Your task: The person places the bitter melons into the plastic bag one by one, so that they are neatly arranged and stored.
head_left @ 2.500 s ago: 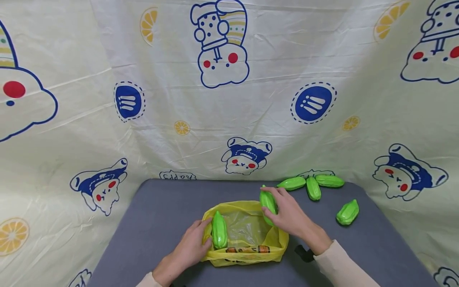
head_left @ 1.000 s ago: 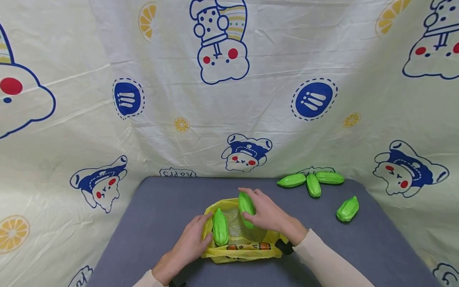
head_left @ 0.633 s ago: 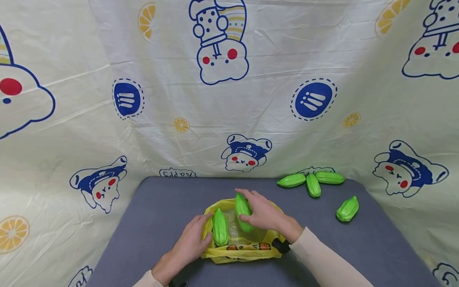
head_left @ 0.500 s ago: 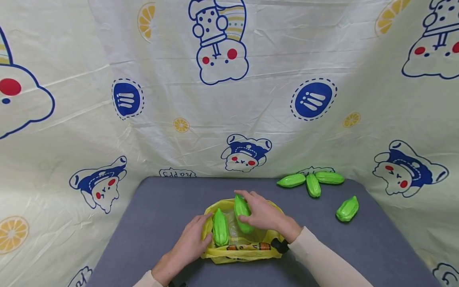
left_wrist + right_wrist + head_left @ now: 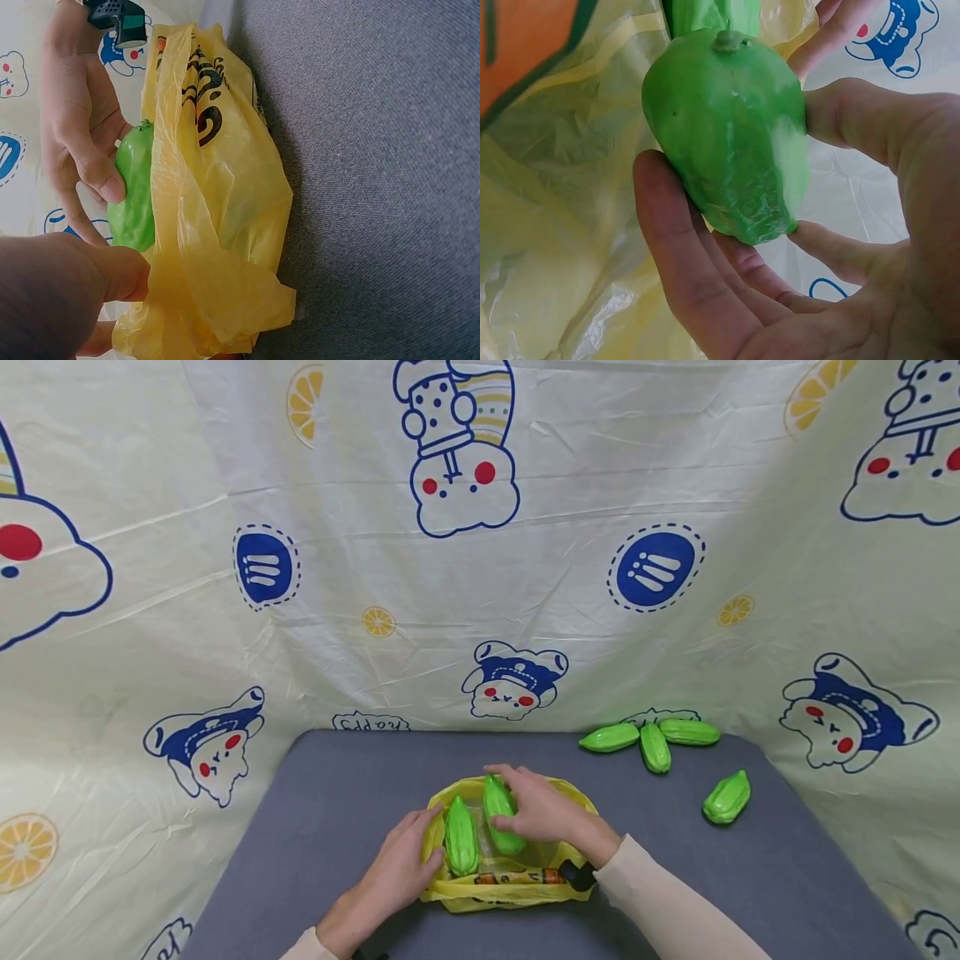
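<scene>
Pale cloth [image 5: 337, 485] with cartoon prints is hung across the back, and a gray table [image 5: 337, 835] is seen below it. Left of the middle, near the bottom of the frame, the left hand [image 5: 397, 864] is set at the end of the yellow bag [image 5: 517, 897], thumb and fingers spread apart; whether the plastic is pinched cannot be told. Just inside that end, one green fruit [image 5: 461, 839] is laid with its tip toward the top of the frame. Next to it, over the bag's mouth, the held fruit [image 5: 498, 806] is gripped between the thumb and fingers of the right hand [image 5: 540, 806], low in the middle of the frame. Its lower end is in the bag, but whether the floor of the bag is touched cannot be seen. For this step to be done well, the mouth should be held wide, the held fruit should be lowered gently next to the first one, and the fingers should be loosened only once it is resting, so that the thin plastic is not snagged. Farther right, three fruits [image 5: 656, 752] are grouped by the table's back edge, and a lone fruit [image 5: 727, 798] is placed at the right.
</scene>
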Motion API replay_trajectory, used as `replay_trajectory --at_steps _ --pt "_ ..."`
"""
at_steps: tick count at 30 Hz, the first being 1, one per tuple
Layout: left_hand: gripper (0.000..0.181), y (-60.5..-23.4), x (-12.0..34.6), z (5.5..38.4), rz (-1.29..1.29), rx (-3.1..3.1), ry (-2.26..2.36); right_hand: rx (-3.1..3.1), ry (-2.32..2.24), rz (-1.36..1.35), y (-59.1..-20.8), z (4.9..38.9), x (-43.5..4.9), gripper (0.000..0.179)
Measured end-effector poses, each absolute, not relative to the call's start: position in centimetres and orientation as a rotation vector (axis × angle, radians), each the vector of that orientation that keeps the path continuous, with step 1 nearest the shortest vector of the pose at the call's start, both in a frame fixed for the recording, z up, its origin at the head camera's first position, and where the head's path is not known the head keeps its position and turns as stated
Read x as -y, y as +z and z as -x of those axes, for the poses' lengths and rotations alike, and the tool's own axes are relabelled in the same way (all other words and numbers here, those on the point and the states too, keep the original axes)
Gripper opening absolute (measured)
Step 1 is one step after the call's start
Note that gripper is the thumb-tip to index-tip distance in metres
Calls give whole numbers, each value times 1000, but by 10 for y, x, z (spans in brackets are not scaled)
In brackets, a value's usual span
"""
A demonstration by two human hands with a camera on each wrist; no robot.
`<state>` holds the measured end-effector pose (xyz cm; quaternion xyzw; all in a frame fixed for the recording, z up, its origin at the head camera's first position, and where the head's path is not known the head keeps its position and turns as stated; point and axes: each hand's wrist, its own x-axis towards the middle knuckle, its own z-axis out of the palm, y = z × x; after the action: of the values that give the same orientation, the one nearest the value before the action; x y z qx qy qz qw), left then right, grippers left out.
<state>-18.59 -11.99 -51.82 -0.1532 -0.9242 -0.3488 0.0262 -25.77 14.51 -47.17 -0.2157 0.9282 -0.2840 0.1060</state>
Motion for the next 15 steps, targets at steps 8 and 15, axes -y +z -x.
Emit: replay_trajectory --at_steps 8,15 --pt "64 -519 121 186 467 2862 -1103 -2713 -838 640 -472 256 -140 79" --pt "64 -520 122 186 464 2860 -1119 -2709 -840 630 -473 254 -138 82"
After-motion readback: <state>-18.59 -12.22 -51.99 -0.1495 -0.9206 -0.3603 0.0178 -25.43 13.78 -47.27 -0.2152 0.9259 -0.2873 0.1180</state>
